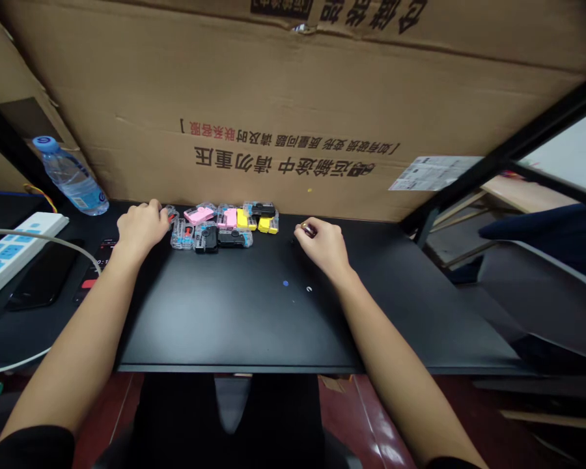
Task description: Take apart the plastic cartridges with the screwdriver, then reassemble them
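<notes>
Head view: the clear cases [232,239] lie between your hands, along the desk's [200,326] back edge, nearer your left.
Your left hand [142,225] is at the group's left end, beside the leftmost case [172,213]; its fingertips are hidden, so whether they grip that case cannot be told. Your right hand [325,244] is well clear of the group's right end, also toward the back edge, thumb and fingers closed on a small dark object [310,229]. From that pinch the cases lie to the left, the group's long axis running roughly parallel to the back edge. A blue disc [286,283] and a white bit [309,288] lie between your right hand and the front edge.
</notes>
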### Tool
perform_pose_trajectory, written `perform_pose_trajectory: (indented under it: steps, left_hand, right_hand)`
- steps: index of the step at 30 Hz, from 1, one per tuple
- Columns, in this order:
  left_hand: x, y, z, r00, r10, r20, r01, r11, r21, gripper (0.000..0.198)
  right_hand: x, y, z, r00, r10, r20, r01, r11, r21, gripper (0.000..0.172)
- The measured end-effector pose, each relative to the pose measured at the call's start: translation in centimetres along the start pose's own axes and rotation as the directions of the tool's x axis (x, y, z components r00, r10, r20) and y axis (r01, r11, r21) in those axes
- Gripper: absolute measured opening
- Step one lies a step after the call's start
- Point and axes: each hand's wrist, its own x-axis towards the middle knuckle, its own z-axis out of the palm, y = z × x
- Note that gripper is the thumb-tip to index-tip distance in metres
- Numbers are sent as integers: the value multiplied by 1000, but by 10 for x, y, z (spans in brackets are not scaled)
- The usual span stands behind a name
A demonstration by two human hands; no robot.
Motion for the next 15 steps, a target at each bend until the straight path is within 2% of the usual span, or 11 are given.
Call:
perform_pose_trajectory:
  steps: [4, 9, 12, 15]
  left_hand:
    - [-6, 11, -4, 994, 112, 2, -112, 994, 5, 56]
    - [-11, 14, -4, 985, 144, 93, -147, 989, 25, 54]
    - [-12, 15, -6, 982, 189, 26, -190, 982, 20, 51]
    - [-14, 24, -6, 935, 349, -59, -353, 930, -104, 43]
  right_hand:
    - [-2, -2, 0, 999, -36, 10, 36, 999, 31, 18]
    - [-4, -4, 1, 998, -64, 29, 63, 997, 32, 18]
    - [-5, -5, 1, 997, -68, 39, 66, 997, 34, 19]
    - [-7, -7, 1, 995, -83, 49, 80, 995, 51, 20]
